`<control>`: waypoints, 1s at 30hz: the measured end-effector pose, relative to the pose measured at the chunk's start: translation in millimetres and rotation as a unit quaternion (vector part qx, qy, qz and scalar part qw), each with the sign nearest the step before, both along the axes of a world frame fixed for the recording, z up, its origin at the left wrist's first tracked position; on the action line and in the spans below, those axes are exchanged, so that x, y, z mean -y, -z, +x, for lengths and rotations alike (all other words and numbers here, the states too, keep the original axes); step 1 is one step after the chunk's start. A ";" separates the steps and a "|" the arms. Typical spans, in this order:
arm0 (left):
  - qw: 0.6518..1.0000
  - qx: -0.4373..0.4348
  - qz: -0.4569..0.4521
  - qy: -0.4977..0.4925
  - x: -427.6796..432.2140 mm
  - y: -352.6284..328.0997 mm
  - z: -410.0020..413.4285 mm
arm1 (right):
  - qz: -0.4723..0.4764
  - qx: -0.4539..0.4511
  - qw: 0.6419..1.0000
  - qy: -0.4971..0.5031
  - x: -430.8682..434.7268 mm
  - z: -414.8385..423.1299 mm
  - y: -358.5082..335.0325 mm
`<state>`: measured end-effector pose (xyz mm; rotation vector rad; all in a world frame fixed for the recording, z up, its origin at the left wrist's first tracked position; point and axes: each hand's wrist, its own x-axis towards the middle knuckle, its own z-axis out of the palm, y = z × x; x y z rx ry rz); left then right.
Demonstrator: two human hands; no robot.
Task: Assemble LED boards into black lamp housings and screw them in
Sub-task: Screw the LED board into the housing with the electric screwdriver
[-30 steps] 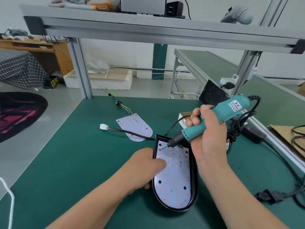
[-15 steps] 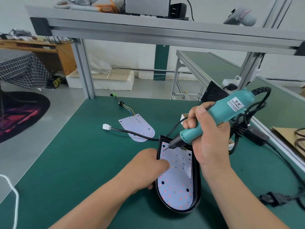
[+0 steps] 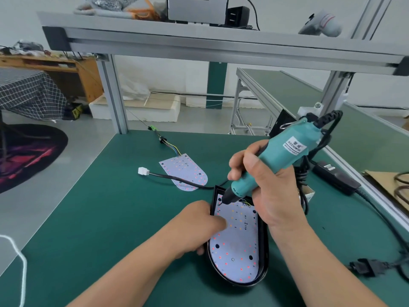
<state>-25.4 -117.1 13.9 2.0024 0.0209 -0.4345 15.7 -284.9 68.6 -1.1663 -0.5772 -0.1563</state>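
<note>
From the head view, the black lamp housing (image 3: pixel 264 238) lies on the green bench (image 3: pixel 110 218) with its long axis running near to far, rounded end near. The LED board (image 3: pixel 238 242) is seated inside it. The left hand (image 3: pixel 199 227) curls over the housing's left rim, one fingertip pressing on the board. The right hand (image 3: pixel 274 196) is wrapped round the electric screwdriver (image 3: pixel 283 158), which slants down from the far right. Its bit meets the board's far-left corner, just beyond the left hand. A spare LED board (image 3: pixel 183 171) lies farther left.

White round-ended LED board (image 3: pixel 238 247) was seated flat inside the black oval lamp housing (image 3: pixel 243 283), with the teal electric screwdriver (image 3: pixel 283 156) tipped down at its top-left corner. A second, wired board (image 3: pixel 183 171) was left flat just behind.
</note>
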 end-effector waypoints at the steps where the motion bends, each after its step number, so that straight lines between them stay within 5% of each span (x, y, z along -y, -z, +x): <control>1: 1.000 -0.003 0.003 0.000 -0.3 -1.8 -0.6 | 0.012 0.001 1.000 -0.016 2.0 -0.3 -1.2; 6: 1.000 -0.002 0.007 0.020 -3.7 -9.3 -5.0 | 0.102 0.032 0.994 -0.004 17.6 5.3 -14.1; 10: 0.998 0.030 0.047 -0.028 -6.8 -13.3 -9.8 | 0.171 -0.055 0.981 0.080 40.9 20.2 -21.2; 14: 0.952 0.153 0.241 -0.108 -12.0 -19.7 -9.8 | 0.197 -0.118 0.967 0.112 73.8 30.3 -17.7; 18: 0.916 0.275 0.257 -0.139 -1.0 -37.3 -4.9 | 0.232 -0.138 0.951 0.148 109.2 31.5 -6.4; 22: 0.906 0.351 0.234 -0.027 31.1 -54.7 7.0 | 0.266 -0.158 0.937 0.164 130.0 31.3 7.5; 30: 0.828 0.374 0.384 0.166 130.9 -63.1 80.9 | 0.318 -0.157 0.921 0.160 143.6 34.8 12.5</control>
